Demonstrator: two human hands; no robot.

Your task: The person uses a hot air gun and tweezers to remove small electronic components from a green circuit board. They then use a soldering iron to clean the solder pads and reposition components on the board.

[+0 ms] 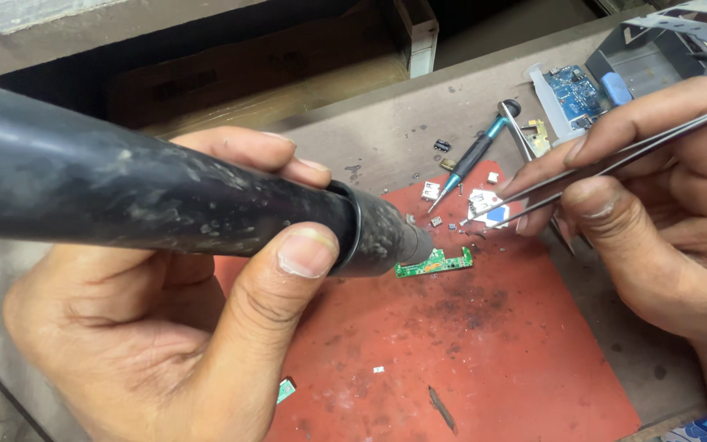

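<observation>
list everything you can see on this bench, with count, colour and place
hot-air tool: 1, black, left, nozzle over the green board
small circuit board: 1, green, on the mat at the nozzle
mat: 1, red, centre of bench
tweezers: 1, metal, right, tips above the mat
screwdriver: 1, teal and black, behind the mat
blue circuit board: 1, blue, top right
loose small parts: several, mat's far edge
left hand: 1, grips the hot-air tool
right hand: 1, holds the tweezers

The light is soft and even, moderately bright, with only weak shadows under the hands. The thick black tool handle (124, 184) at 9 o'clock is near the camera and slightly blurred. The recess at 12 o'clock is dark.
</observation>
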